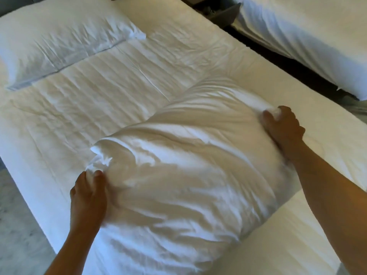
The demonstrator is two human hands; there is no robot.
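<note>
On the bed (198, 46), white pillow (178, 165) — plump, creased, corners bunched

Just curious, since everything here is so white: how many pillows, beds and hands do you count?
Pillows: 2, the held pillow and the far pillow
Beds: 2, the near bed and the second bed
Hands: 2, the left hand and the right hand, both gripping the held pillow's corners
Total: 6
</note>
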